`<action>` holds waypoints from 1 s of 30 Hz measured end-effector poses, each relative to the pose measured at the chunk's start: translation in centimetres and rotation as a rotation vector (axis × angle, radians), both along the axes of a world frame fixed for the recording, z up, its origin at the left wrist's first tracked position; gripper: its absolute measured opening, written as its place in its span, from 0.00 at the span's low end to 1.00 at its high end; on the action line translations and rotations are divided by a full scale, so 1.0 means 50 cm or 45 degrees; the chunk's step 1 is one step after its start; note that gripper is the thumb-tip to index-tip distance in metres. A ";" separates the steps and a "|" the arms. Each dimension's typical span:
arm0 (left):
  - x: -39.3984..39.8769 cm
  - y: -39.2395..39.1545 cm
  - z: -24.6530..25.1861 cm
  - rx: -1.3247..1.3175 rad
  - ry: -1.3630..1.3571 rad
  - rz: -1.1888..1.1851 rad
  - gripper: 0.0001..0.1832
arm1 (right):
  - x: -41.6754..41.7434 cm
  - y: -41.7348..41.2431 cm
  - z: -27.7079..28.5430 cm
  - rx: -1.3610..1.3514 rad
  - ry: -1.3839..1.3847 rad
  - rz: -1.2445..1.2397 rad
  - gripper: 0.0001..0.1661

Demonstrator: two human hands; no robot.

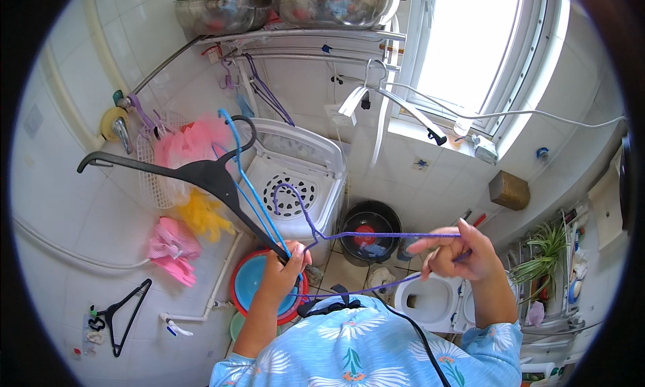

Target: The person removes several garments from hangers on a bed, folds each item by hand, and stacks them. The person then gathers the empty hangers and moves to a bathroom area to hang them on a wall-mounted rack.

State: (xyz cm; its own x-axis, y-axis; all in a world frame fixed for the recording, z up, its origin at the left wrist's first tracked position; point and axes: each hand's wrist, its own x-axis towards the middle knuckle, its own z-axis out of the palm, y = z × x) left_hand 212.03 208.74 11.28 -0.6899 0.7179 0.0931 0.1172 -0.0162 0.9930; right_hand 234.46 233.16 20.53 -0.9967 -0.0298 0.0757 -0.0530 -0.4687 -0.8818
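Note:
My left hand (pixel 284 268) grips a black plastic hanger (pixel 211 178) and a light-blue coated wire hanger (pixel 247 178) together near their ends. A purple coated wire hanger (pixel 383 234) stretches across to my right hand (pixel 456 253), its hook standing up over the open washing machine. One end of the purple hanger lies by my left hand; whether that hand holds it too cannot be told. The fingers of my right hand are curled on the purple hanger's other end.
An open white top-loading machine (pixel 335 160) stands ahead, a black bucket (pixel 398 228) beside it. Red and blue basins (pixel 236 291) are low left, a toilet (pixel 428 321) low right. Above are a metal rack (pixel 322 34) with steel bowls (pixel 337 9) and hanging hangers (pixel 269 94). A mesh basket (pixel 146 170) hangs left.

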 end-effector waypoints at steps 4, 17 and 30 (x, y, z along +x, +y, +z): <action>-0.016 -0.011 -0.016 0.221 0.035 0.113 0.16 | 0.002 -0.025 0.001 0.170 0.071 -0.170 0.40; -0.032 -0.086 -0.026 0.106 0.260 0.202 0.20 | 0.019 -0.099 -0.040 0.644 0.501 -0.830 0.44; 0.016 -0.079 -0.021 0.119 0.063 -0.267 0.14 | -0.581 0.075 -0.228 0.617 0.530 -1.209 0.25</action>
State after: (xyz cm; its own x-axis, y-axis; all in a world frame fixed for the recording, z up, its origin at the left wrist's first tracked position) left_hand 212.84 204.81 10.24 -0.5194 0.8317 0.1963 0.1502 -0.1373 0.9791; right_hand 205.42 236.89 9.12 -0.5329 0.6055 0.5911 -0.5340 0.3012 -0.7900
